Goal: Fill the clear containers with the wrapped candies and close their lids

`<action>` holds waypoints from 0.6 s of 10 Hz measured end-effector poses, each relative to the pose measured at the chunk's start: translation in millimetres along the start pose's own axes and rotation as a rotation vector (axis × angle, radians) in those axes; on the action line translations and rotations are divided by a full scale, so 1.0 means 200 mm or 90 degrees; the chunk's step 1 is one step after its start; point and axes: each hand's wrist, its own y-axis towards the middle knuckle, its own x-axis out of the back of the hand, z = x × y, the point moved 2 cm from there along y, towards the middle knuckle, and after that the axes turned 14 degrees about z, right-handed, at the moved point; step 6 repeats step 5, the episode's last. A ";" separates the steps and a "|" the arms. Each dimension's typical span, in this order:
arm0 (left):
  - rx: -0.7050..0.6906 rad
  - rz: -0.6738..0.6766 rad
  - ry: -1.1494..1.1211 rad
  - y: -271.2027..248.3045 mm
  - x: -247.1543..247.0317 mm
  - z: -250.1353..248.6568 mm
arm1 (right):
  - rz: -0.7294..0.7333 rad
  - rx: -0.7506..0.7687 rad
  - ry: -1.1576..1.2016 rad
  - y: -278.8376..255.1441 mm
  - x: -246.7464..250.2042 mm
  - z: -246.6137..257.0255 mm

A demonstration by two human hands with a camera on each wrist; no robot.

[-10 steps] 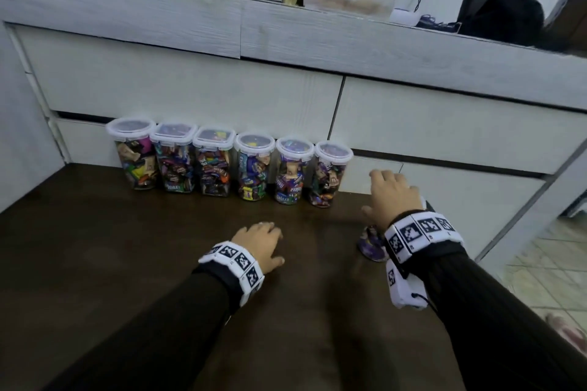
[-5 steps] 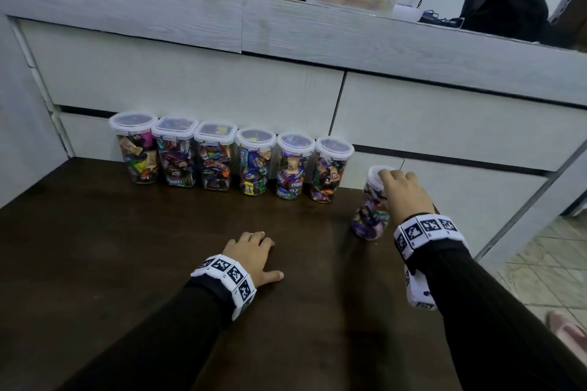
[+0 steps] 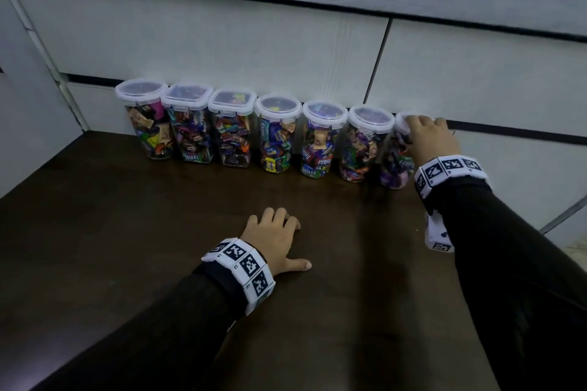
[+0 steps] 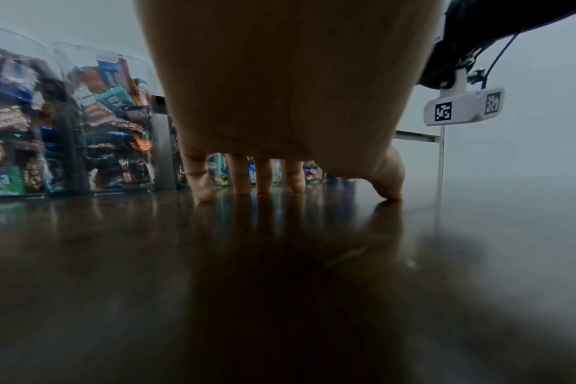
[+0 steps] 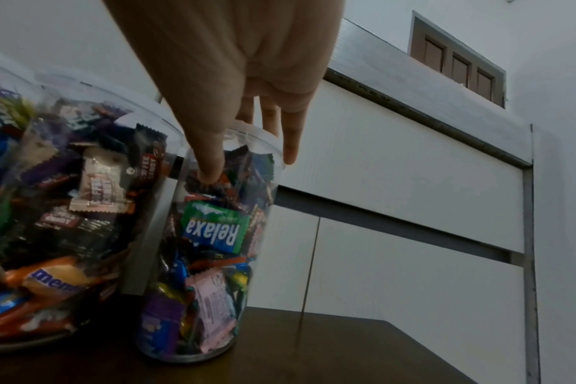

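Right hand (image 3: 427, 140): we see it gripping the top of the seventh jar (image 3: 395, 168) from above, thumb (image 5: 207, 156) down the near side of the wall and the other fingers (image 5: 291, 140) curled over the far rim.
Seventh jar: it stands upright on the table (image 3: 127, 247) at the right end of the row, just beside the sixth jar (image 3: 362, 149); whether the two touch we cannot tell. Its lid (image 3: 401, 125) is on, mostly hidden under the hand.
Candy (image 5: 214, 231): wrapped pieces fill the held jar nearly to the rim; a green and blue "Relaxa" wrapper faces the right wrist camera.
Left hand (image 3: 274, 241): we see it resting palm down on the table, fingers (image 4: 201, 179) slightly bent with tips on the wood, thumb (image 3: 298, 264) stretched out to the side, holding nothing.
Row (image 3: 254, 133): six more lidded jars stand side by side along the back edge of the table, against the drawer fronts (image 3: 222, 51); all are packed with mixed wrappers. Two of them, second and third from the left, have squarish lids, the others round.
Table: dark brown wood, glossy enough to mirror the left fingers in the left wrist view.
Wrists: each carries a white band (image 3: 241, 273) printed with black square markers over a black sleeve (image 3: 508, 263).
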 end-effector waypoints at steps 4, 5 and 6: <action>-0.009 -0.006 -0.006 -0.02 0.00 0.00 | 0.012 -0.053 -0.005 -0.05 0.00 0.05; -0.008 0.014 -0.032 -0.04 0.00 -0.02 | -0.021 -0.026 0.001 -0.16 -0.03 0.09; -0.008 0.014 -0.032 -0.04 0.00 -0.02 | -0.021 -0.026 0.001 -0.16 -0.03 0.09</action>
